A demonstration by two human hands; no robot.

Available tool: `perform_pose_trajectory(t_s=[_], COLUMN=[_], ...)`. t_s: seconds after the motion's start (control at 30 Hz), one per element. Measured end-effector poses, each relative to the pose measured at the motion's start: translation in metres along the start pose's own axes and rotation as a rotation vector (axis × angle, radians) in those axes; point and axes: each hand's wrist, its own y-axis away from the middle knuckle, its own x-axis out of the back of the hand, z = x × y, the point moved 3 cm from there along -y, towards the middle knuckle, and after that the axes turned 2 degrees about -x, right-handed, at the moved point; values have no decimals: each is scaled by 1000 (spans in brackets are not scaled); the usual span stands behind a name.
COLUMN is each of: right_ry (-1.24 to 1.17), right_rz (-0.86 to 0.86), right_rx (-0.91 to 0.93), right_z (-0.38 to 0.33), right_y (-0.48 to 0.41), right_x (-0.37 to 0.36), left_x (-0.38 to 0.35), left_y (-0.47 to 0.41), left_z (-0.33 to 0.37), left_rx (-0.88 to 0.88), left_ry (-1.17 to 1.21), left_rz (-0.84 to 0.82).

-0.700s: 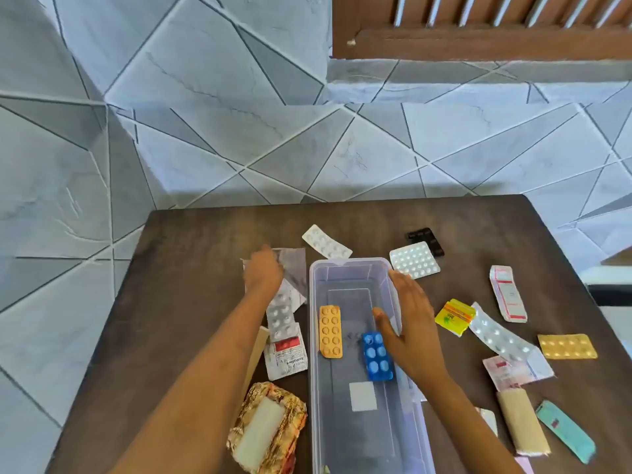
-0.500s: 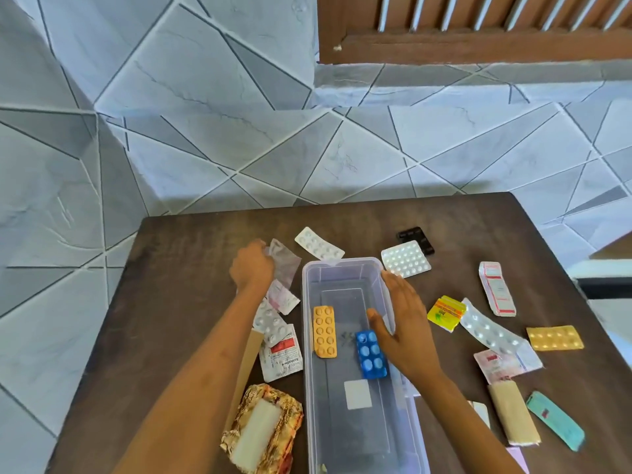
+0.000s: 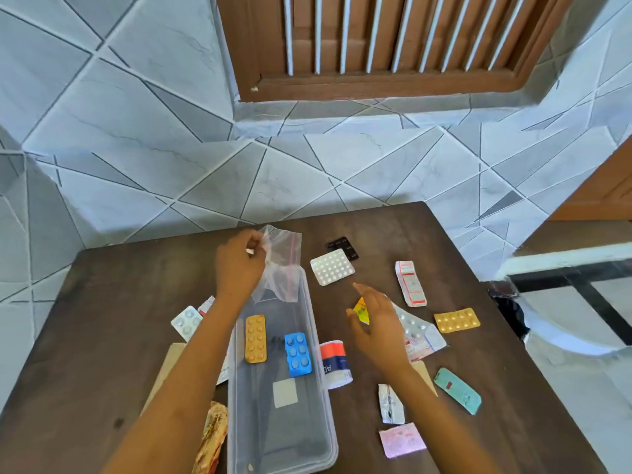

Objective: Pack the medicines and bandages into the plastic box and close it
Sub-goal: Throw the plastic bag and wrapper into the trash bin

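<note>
Home room: tiled wall (image 3: 136,131), barred wooden window (image 3: 393,39), brown table (image 3: 102,319).

The box (image 3: 309,340) sat in the middle of the table (image 3: 102,319). Two pill strips (image 3: 255,338) lay side by side in it. More strips (image 3: 456,319) lay on the table to its right, and one (image 3: 186,322) to its left.

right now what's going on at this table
A person is packing medicines into a clear plastic box on a dark table. The left hand holds a clear zip bag up over the box's far end. The right hand hovers open over the strips to the right of the box. Only an orange strip and a blue strip lie inside so far. Many strips and packets are scattered around the box, and no lid is on it.
</note>
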Motion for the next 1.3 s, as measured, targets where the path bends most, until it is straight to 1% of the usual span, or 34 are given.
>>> perform_pose_trajectory(t_s=[0.07,0.17,0.23,0.33,0.43,0.57,0.63,0.7,0.77,0.83,0.97,1.17,1.3], right_ry=[29,141,247,424,470,376,241,91,-19,-90,-173,-214,-215], right_rz=[6,-35,-98,-214,-260,-297,-317,-378,-413,-386,-308,-109,19], right_rx=[-72,-155,-165,-134,-125,-109,-110,-95,-38,2,-10,-93,-170], right_z=[22,48,57,63,67,69,67,64,57,53,50,72,97], right_y=[-10,-28,-39,-54,-63,-71,-73,-71,-64,-54,-25,33,72], right_x=[9,11,8,1,-5,-7,-5,-1,4,13,45,108,152], left_x=[-15,-32,-38,-40,-39,-42,-45,-46,-45,-43,-43,-69,-103], left_y=[12,29,38,48,55,66,74,82,89,98,113,137,155], left_z=[13,19,18,15,14,14,14,16,20,24,36,78,110], left_rx=[-11,7,28,94,118,167,239,299,291,262,224,34,-12], left_ry=[8,2,-8,-22,-35,-38,10,49,32,-1,7,71,105], left_rz=[-36,-66,-84,-66,-18,-7,-11,-2,20,30,12,-133,-222])
